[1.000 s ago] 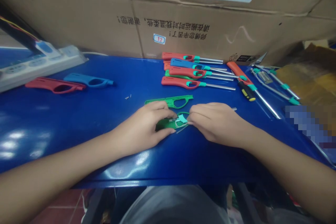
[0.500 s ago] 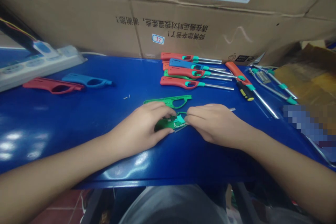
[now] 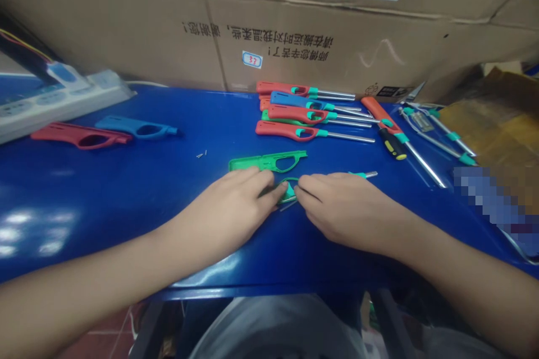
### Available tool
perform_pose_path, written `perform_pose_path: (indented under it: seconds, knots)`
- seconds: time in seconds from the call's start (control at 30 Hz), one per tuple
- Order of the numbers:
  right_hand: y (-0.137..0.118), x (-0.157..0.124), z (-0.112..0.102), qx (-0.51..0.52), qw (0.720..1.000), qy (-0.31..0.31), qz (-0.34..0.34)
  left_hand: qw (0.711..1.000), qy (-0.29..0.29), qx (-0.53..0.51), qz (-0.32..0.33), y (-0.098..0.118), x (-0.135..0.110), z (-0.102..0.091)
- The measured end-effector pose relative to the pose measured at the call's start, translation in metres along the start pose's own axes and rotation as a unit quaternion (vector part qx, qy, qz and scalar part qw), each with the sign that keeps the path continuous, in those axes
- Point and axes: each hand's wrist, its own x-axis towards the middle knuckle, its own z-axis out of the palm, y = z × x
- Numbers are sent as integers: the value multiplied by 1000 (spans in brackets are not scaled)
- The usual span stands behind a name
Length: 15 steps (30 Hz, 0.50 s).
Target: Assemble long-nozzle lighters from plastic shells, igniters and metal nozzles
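Note:
Both of my hands work at an opened green lighter casing [image 3: 290, 182] near the middle of the table. My left hand [image 3: 238, 202] is closed over its handle end, thumb and fingertips by the teal trigger [image 3: 289, 192]. Over the front end, my right hand [image 3: 339, 202] has its fingers pinched together. A metal lighter tube [image 3: 370, 174] with a teal collar sticks out behind the right hand. My fingers hide most of the casing's inside. Just beyond my left hand lies the matching green casing half [image 3: 269, 161], inner side up.
Several lighters [image 3: 290, 129] are piled at the back. A screwdriver [image 3: 392, 144] lies against an orange lighter [image 3: 374, 112]. Red [image 3: 63, 134] and blue [image 3: 122, 124] casings lie left, near a power strip [image 3: 25, 109]. Small screws [image 3: 201, 155] and loose tube assemblies [image 3: 438, 137] rest on the blue table.
My left thumb and fingers have come together over the casing, covering more of it. Beyond my right hand, the tube's teal collar now shows.

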Motion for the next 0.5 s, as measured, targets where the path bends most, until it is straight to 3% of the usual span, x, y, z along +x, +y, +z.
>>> perform_pose_path:
  seconds: [0.23,0.5]
  knots:
    - [22,-8,-8,164,982,6,93,999,-15,48,12,3,-4,2]
    - [28,-9,-4,155,988,4,9,999,-4,-44,-4,0,-2,2]
